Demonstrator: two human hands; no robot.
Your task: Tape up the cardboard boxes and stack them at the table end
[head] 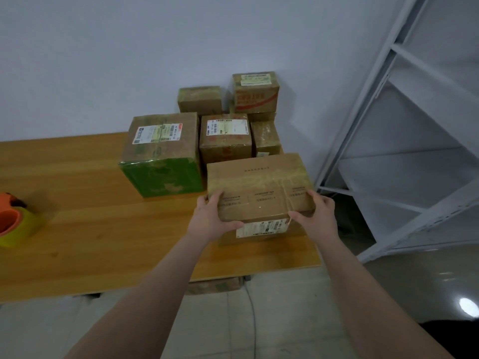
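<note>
Currently left hand point(210, 219) and right hand point(316, 216) grip the taped cardboard box point(261, 182) near the table point(90, 203) end. Smooth wood lies open leftward.

**Both hands gripping a taped box at the surface's end**

The left hand point(212, 216) and right hand point(317, 216) are gripping the near corners of a taped box point(259, 182), one on each side, with thumbs lying on its near face. The box is hanging over the right end of the wooden surface point(90, 216); whether it is touching down is unclear. Behind it, more boxes are crowding the wall: a large green-sided box point(160, 151), a labelled box point(225, 138) just beside it, a narrow box point(265, 137), and a red-printed box point(255, 93) sitting highest at the rear. An orange and yellow tape dispenser point(13, 221) is lying at the left edge. A white shelving rack point(401, 151) is standing to the right.
</note>
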